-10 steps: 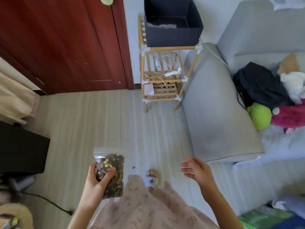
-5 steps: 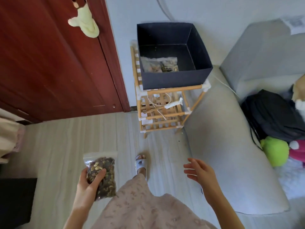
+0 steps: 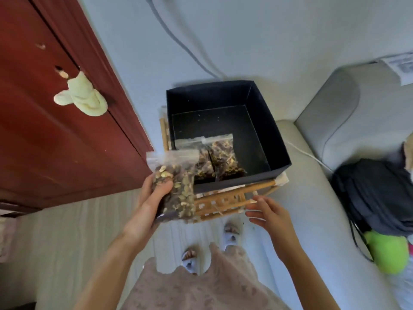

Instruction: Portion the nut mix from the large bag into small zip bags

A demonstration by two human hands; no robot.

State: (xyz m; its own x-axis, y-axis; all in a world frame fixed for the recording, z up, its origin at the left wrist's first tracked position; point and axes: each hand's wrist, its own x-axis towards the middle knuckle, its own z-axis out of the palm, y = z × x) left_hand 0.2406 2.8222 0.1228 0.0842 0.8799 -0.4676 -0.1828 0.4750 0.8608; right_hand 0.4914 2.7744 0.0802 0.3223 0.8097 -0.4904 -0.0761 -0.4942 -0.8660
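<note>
While the left hand (image 3: 148, 198) grips a filled zip bag (image 3: 175, 186) of nut mix, thumb across its front and fingers curled behind, the bag is held upright just in front of the near left corner of the dark box (image 3: 225, 135). The box sits on a bamboo rack (image 3: 223, 202) and contains two filled bags (image 3: 214, 159) lying side by side against its near wall. The right hand (image 3: 268, 214) hovers beside the rack, fingers extended and relaxed, holding nothing. A grey sofa (image 3: 308, 209) stands at right.
</note>
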